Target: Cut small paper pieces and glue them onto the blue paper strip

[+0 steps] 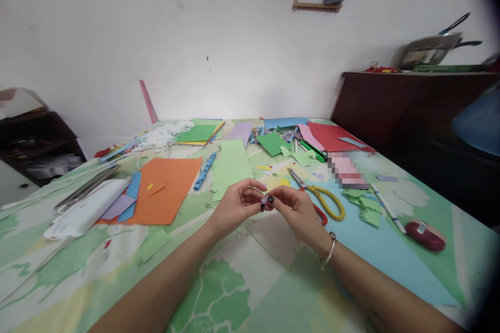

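Observation:
Over the middle of the table, my left hand (239, 199) and my right hand (296, 210) meet at the fingertips. Both are closed in a pinch on a tiny purple paper piece (265, 200), mostly covered by the fingers. Just beyond my right hand lie scissors (321, 199) with one yellow and one red handle, partly hidden by that hand. A light green paper sheet (233, 164) is spread behind my left hand. Light blue paper (386, 250) reaches out under the scissors and past my right forearm.
Orange paper (167, 187), a blue pen-like tube (205, 170) and a white power bank-like case (88, 209) lie left. Green scraps (365, 208), a white marker (388, 209) and a dark red oval object (425, 235) lie right. Tangled white string (164, 135) sits at the back.

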`<control>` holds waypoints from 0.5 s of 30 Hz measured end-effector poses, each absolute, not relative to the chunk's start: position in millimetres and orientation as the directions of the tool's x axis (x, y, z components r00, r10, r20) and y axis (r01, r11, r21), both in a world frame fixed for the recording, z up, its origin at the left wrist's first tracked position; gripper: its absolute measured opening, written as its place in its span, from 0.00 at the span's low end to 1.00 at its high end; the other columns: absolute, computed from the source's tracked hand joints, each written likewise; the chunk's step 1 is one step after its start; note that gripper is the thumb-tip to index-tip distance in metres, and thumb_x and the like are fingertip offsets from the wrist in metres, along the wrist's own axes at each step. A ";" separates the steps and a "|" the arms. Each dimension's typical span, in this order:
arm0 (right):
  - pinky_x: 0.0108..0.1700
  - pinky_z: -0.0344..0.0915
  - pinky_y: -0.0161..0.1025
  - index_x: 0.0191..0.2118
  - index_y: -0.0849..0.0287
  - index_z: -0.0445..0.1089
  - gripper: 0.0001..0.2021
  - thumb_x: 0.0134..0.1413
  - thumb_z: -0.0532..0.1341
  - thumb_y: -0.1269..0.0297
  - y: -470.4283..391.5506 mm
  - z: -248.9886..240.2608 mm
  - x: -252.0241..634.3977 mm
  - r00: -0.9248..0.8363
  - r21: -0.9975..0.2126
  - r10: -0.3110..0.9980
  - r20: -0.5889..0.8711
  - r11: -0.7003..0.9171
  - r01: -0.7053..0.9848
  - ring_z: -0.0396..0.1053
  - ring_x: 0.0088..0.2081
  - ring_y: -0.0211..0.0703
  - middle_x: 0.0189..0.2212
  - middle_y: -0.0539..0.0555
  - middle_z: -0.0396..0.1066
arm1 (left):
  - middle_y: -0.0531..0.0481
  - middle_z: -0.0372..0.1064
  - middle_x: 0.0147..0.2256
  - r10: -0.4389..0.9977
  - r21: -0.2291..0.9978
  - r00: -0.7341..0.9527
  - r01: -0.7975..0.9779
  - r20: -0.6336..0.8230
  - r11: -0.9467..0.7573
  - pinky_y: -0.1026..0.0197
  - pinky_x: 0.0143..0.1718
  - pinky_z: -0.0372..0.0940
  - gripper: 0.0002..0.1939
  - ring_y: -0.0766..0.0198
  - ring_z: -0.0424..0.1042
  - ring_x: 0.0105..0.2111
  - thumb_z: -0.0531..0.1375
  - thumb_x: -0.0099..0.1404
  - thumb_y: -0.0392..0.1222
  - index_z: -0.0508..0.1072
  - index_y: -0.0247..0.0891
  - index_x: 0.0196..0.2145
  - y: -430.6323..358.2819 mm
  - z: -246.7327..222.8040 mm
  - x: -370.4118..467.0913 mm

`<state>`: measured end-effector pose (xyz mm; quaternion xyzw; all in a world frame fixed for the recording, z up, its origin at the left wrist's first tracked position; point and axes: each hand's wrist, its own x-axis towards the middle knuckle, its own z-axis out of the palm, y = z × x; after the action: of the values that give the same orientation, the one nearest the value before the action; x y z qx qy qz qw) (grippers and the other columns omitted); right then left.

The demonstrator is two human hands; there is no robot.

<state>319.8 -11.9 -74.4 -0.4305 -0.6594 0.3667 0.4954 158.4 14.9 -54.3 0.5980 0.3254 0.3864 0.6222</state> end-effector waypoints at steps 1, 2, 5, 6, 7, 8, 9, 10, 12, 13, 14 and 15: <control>0.36 0.66 0.37 0.34 0.59 0.71 0.07 0.54 0.56 0.67 -11.9 -74.3 319.7 -0.138 -0.907 0.931 0.338 0.361 0.215 0.69 0.31 0.39 0.27 0.51 0.72 | 0.45 0.74 0.31 0.868 0.996 0.493 -0.087 0.055 -0.014 0.56 0.38 0.66 0.16 0.59 0.74 0.32 0.66 0.49 0.36 0.68 0.34 0.37 15.0 -54.2 158.1; 0.36 0.65 0.37 0.34 0.59 0.71 0.07 0.53 0.56 0.68 -12.1 -74.0 319.7 -0.138 -0.904 0.932 0.337 0.361 0.229 0.69 0.31 0.39 0.27 0.51 0.72 | 0.45 0.74 0.30 0.867 0.997 0.496 -0.080 0.053 -0.015 0.57 0.38 0.66 0.17 0.60 0.74 0.32 0.66 0.49 0.36 0.68 0.34 0.37 15.0 -54.0 158.1; 0.34 0.65 0.36 0.33 0.59 0.70 0.07 0.53 0.55 0.69 -13.6 -72.6 319.3 -0.126 -0.887 0.932 0.339 0.361 0.288 0.70 0.31 0.39 0.28 0.52 0.72 | 0.45 0.73 0.31 0.861 0.998 0.505 -0.065 0.053 -0.023 0.58 0.38 0.65 0.16 0.60 0.73 0.33 0.65 0.49 0.35 0.68 0.34 0.36 14.8 -53.5 158.6; 0.34 0.64 0.35 0.33 0.59 0.70 0.07 0.52 0.55 0.69 -14.4 -71.7 318.9 -0.119 -0.876 0.931 0.345 0.365 0.317 0.69 0.31 0.39 0.28 0.52 0.72 | 0.45 0.73 0.31 0.860 0.998 0.508 -0.060 0.054 -0.028 0.58 0.38 0.65 0.15 0.60 0.73 0.33 0.65 0.49 0.35 0.68 0.34 0.36 14.9 -53.4 158.7; 0.33 0.64 0.35 0.33 0.59 0.70 0.06 0.52 0.55 0.70 -15.3 -70.8 318.4 -0.117 -0.860 0.928 0.353 0.372 0.349 0.69 0.30 0.39 0.28 0.51 0.72 | 0.45 0.73 0.31 0.859 0.998 0.510 -0.049 0.054 -0.033 0.59 0.38 0.65 0.15 0.61 0.73 0.33 0.64 0.50 0.36 0.68 0.34 0.36 15.2 -53.3 158.2; 0.32 0.63 0.35 0.32 0.58 0.70 0.06 0.52 0.55 0.70 -16.1 -69.8 317.9 -0.128 -0.840 0.923 0.362 0.383 0.385 0.69 0.29 0.38 0.27 0.51 0.72 | 0.46 0.73 0.29 0.855 0.999 0.516 -0.029 0.047 -0.038 0.60 0.37 0.65 0.14 0.62 0.73 0.32 0.64 0.51 0.36 0.68 0.34 0.36 15.9 -53.2 157.1; 0.31 0.62 0.34 0.31 0.58 0.70 0.06 0.51 0.55 0.70 -16.8 -68.8 317.4 -0.154 -0.817 0.919 0.364 0.394 0.421 0.68 0.28 0.38 0.25 0.50 0.72 | 0.47 0.73 0.28 0.847 0.999 0.531 0.002 0.031 -0.038 0.60 0.35 0.65 0.13 0.63 0.72 0.30 0.63 0.51 0.36 0.68 0.34 0.35 17.0 -53.1 154.9; 0.30 0.62 0.34 0.29 0.58 0.70 0.06 0.50 0.56 0.71 -17.1 -67.8 317.3 -0.192 -0.793 0.915 0.356 0.404 0.456 0.67 0.26 0.37 0.24 0.50 0.72 | 0.48 0.73 0.26 0.830 0.998 0.558 0.051 -0.003 -0.031 0.61 0.33 0.65 0.12 0.64 0.72 0.28 0.62 0.52 0.35 0.68 0.35 0.35 18.7 -53.0 151.6; 0.28 0.60 0.33 0.26 0.59 0.69 0.05 0.47 0.57 0.72 -16.3 -66.5 318.5 -0.248 -0.749 0.912 0.327 0.410 0.521 0.65 0.24 0.37 0.22 0.49 0.71 | 0.49 0.73 0.24 0.758 0.981 0.641 0.192 -0.115 -0.013 0.62 0.29 0.65 0.10 0.65 0.71 0.24 0.61 0.50 0.33 0.69 0.35 0.33 23.5 -52.7 141.9; 0.28 0.60 0.33 0.25 0.59 0.69 0.05 0.46 0.57 0.72 -15.0 -66.1 320.1 -0.252 -0.729 0.915 0.316 0.404 0.553 0.65 0.24 0.36 0.21 0.49 0.70 | 0.49 0.73 0.24 0.708 0.957 0.677 0.289 -0.201 -0.004 0.62 0.27 0.65 0.09 0.64 0.72 0.24 0.61 0.49 0.32 0.70 0.36 0.31 26.6 -52.5 135.8; 0.27 0.59 0.33 0.24 0.59 0.69 0.06 0.46 0.57 0.73 -13.1 -66.0 322.5 -0.241 -0.708 0.919 0.311 0.394 0.586 0.65 0.24 0.36 0.21 0.49 0.70 | 0.49 0.73 0.22 0.671 0.926 0.694 0.376 -0.262 -0.027 0.63 0.26 0.64 0.05 0.63 0.72 0.23 0.60 0.49 0.32 0.70 0.35 0.28 29.9 -52.1 129.3; 0.27 0.58 0.33 0.25 0.59 0.69 0.06 0.46 0.56 0.73 -10.6 -66.2 325.6 -0.216 -0.682 0.924 0.314 0.378 0.626 0.65 0.23 0.36 0.20 0.49 0.70 | 0.49 0.72 0.21 0.658 0.897 0.692 0.438 -0.297 -0.055 0.64 0.25 0.64 0.04 0.63 0.72 0.22 0.60 0.48 0.32 0.71 0.36 0.25 33.4 -51.6 122.9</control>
<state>325.6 -10.6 -66.2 -0.5163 -0.7509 0.2106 0.3540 122.9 33.4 -51.6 0.7201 0.3805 0.0960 0.5723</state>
